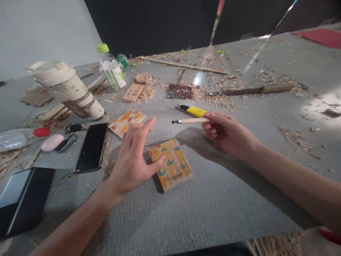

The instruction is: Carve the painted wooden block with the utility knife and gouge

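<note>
A square wooden block [174, 165] painted with orange shapes and green leaves lies on the grey table [213, 213]. Over its left edge is my left hand [134, 154], fingers apart, holding nothing. My right hand [222, 131], to the right of the block, pinches a thin tool [190, 121] with a pale wooden handle and a dark tip that points left. Just behind that tool lies a yellow cutter [195, 111], partly hidden by my right fingers. A second painted piece [125, 121] lies beyond my left hand.
A phone [91, 147], a tilted patterned cup [70, 87] and a bottle [112, 69] with a green cap stand or lie at left. Small wooden pieces [133, 92], a dark pouch [181, 91] and a long tool [277, 88] lie farther back among wood shavings.
</note>
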Tool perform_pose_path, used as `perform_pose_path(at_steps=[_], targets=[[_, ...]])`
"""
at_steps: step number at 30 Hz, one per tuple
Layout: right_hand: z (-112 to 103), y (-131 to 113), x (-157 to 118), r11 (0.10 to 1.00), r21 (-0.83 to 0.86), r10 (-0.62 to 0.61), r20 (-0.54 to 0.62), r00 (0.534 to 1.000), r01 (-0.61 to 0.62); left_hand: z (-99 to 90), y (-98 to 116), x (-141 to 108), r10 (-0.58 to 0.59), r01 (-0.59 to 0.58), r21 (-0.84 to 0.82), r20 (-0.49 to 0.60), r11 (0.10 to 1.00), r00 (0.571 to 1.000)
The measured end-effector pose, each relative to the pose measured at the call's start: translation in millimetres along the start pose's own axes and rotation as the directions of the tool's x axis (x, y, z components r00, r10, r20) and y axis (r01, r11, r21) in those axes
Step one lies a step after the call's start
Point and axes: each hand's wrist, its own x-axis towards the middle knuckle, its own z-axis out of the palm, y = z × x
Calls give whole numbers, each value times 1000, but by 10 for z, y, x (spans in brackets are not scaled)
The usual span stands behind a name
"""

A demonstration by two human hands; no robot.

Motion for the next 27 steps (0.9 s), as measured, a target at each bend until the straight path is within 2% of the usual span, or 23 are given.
perform_pose_path(at_steps=[6,8,9,10,12,14,16,19,22,24,25,27], targets=[[-6,2,7,999,42,8,-2,1000,-8,11,-12,10,-54,53,9,209,999,976],[-16,14,8,999,51,7,3,1000,-7,15,29,5,-51,48,17,358,999,932],[-23,23,9,999,54,4,7,1000,-5,18,56,2,-41,33,24,462,999,886],[-33,35,10,998,56,1,13,1000,-2,22,84,-2,-13,-1,27,517,1000,856],[-58,62,18,998,57,-6,24,1000,4,33,132,-11,0,-23,34,557,999,830],[-89,87,29,998,59,-8,37,999,6,44,161,-18,7,-29,31,552,999,834],[-117,101,37,998,66,-4,45,999,1,45,169,-25,-16,0,30,507,1000,862],[-141,104,37,996,85,1,48,999,-5,11,152,-42,-111,133,-26,408,991,906],[-147,104,35,995,96,-2,49,999,-2,-42,120,-63,-193,277,-244,318,929,928],[-149,109,39,995,96,-4,51,999,-1,-55,98,-68,-207,310,-368,295,876,933],[-148,111,42,995,95,-5,51,999,0,-49,87,-67,-208,314,-374,297,873,932],[-141,109,45,995,96,-7,51,999,2,-12,63,-56,-234,316,-263,300,911,925]])
